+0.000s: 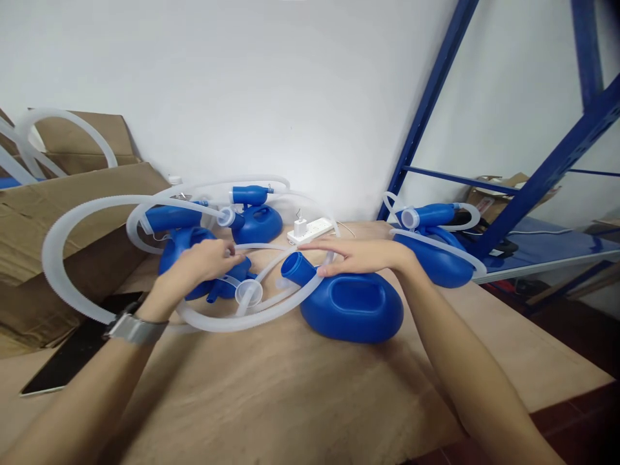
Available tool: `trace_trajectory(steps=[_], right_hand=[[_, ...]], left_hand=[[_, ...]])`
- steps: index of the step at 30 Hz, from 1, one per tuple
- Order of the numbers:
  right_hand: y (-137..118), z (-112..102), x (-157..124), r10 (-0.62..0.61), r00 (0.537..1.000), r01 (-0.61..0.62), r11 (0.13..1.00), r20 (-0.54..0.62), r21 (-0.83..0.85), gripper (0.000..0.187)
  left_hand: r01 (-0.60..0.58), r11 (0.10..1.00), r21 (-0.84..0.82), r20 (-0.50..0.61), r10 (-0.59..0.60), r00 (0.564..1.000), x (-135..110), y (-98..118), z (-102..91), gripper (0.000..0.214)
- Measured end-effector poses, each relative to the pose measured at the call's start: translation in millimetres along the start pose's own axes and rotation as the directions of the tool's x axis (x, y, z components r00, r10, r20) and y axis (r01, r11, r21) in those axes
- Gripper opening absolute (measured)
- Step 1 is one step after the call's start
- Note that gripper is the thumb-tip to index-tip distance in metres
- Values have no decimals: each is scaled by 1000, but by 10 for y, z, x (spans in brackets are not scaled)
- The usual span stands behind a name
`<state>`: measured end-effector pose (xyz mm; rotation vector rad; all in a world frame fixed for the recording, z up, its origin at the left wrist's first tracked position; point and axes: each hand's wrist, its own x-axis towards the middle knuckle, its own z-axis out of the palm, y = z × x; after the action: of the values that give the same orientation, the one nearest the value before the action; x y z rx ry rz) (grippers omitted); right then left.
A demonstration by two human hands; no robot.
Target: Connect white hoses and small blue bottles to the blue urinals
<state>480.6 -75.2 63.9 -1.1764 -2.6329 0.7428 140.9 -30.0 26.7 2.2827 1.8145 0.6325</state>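
Observation:
My left hand [208,263], with a watch [138,327] on its wrist, has its fingers curled together above a blue nozzle-like part [230,281]. What the fingertips hold, if anything, is hidden. A translucent white ring-shaped cap [248,294] lies beside that part. My right hand [351,255] stretches its fingers out flat over a blue plastic bottle [353,310] with a moulded handle. Its thumb is lowered against the clear ribbed hose [271,316], which loops in front of both hands. The bottle's wide, open neck [296,266] tilts up to the left.
More blue bottles with hoses stand at the back [259,226], and at the right [436,255]. Left are an open cardboard box [82,200] and a dark tablet-like slab [72,349]. A white power strip [312,230] lies near the wall. A blue metal rack [431,90] rises at the right.

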Motion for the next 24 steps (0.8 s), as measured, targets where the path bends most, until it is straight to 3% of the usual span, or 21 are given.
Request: trace_trajectory(steps=[3,5,9,14,16,19,22,24], right_hand=[[5,70,43,62,996,-62,998,66,-2,83],[35,73,38,53,997,-54,998,54,18,82],[65,24,-4,19,1000,-20,999,18,25,77],[-11,-1,-28,35,997,-35,999,-75,-5,74],[-61,18,-16,11,986,-14,1000,-167,-22,75],[-114,81,48,-29,948,34,999,-317,10,73],[-131,164,150,-21,912,95,982,-410,161,72],[-147,216,210,-5,905,137,950,-425,281,79]], left_hand=[[70,942,329,166,-131,977,-68,173,157,55],[58,904,424,197,-155,968,-98,245,210,58],[20,884,467,215,-135,967,-106,256,266,46],[31,908,419,219,-134,966,-69,209,221,46],[60,932,359,142,-118,983,-58,207,137,51],[91,971,220,-120,-66,991,-61,241,-7,59],[-11,999,-39,-348,-3,937,-105,341,-72,64],[-134,962,-239,-413,24,910,-164,447,-54,68]])
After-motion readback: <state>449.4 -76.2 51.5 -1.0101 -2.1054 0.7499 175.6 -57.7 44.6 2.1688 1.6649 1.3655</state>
